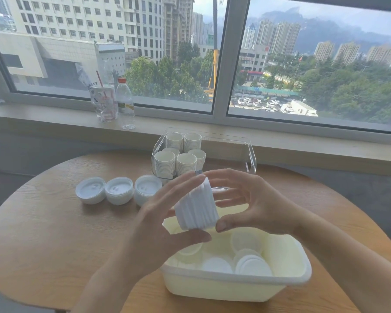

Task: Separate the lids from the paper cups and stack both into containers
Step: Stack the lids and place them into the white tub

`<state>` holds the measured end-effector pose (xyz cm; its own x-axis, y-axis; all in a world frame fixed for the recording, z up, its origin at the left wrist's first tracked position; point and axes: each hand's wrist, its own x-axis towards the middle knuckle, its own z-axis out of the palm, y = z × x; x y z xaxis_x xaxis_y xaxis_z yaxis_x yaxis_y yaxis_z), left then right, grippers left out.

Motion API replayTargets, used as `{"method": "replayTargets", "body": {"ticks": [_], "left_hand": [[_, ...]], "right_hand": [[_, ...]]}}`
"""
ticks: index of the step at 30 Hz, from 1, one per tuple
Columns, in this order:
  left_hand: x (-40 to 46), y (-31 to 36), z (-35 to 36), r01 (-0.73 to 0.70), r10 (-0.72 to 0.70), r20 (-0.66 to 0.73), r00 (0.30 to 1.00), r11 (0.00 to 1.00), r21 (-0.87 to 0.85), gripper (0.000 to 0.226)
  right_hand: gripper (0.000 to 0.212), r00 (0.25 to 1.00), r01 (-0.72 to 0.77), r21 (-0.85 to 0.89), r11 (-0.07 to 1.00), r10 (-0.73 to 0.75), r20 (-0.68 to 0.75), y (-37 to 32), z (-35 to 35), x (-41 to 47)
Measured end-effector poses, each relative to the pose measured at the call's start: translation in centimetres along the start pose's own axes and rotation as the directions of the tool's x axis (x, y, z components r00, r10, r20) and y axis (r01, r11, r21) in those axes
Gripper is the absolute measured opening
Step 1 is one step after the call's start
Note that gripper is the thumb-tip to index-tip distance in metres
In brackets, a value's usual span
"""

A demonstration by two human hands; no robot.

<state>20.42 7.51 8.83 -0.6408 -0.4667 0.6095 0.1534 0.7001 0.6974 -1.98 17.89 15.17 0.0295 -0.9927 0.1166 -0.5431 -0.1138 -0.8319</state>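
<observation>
Both hands hold a stack of lids edge-on in the air, above the near tub. The left hand has its fingers nearly straight along the stack's left face and its thumb curled under the lower edge. The right hand spreads its fingers behind the right face and sets its thumb tip against the bottom corner. Pressing from both ends like this most likely keeps the loose lids squared up as one block, so they can be set down together rather than spill. The tub just under the hands is pale plastic and holds what look like lidded cups and loose lids lying flat, though glare washes out the detail there. Beyond the hands, the clear bin holds the cups already freed, nested upright in several columns on its left side; its right side shows nothing I can make out. To the left of the hands, three lid piles sit in a row on the bench, well apart from the tub, presumably awaiting a container.
</observation>
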Motion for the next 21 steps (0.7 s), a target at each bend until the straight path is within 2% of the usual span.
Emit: {"method": "replayTargets", "body": {"ticks": [7,16,21], "left_hand": [[-0.1,-0.7,-0.1,-0.044,0.044,0.004,0.999,0.994,0.104,0.092],[-0.5,-1.6,-0.6,-0.03,0.028,0.013,1.0,0.987,0.16,0.083],[-0.6,-2.2,-1.6,-0.052,0.057,-0.017,0.998,0.974,0.22,0.069]], "right_hand": [[0.091,0.999,-0.02,0.024,1.0,0.021,-0.045,1.1,1.2,0.5],[0.08,0.998,-0.02,0.05,0.999,0.022,-0.051,1.5,2.3,1.9],[0.087,1.0,-0.028,-0.041,0.999,0.027,-0.015,1.9,2.5,2.7]]}}
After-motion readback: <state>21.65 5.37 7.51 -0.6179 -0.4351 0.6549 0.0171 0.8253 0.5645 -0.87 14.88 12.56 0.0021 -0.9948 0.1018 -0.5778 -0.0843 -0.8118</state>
